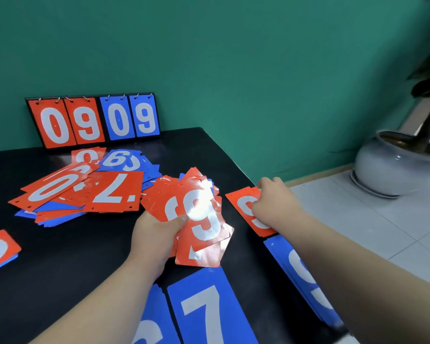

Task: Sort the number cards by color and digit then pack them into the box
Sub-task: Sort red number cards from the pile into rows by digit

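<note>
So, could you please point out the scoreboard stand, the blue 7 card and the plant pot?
scoreboard stand point(93, 120): head view, on the red 9 panel.
blue 7 card point(209, 309): head view, on the white digit.
plant pot point(392, 170): head view, on its rounded grey side.

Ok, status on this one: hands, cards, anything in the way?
Left hand gripping fanned red cards. Right hand pressing a red card flat at table edge. Unsorted pile remains. No box visible.
</note>
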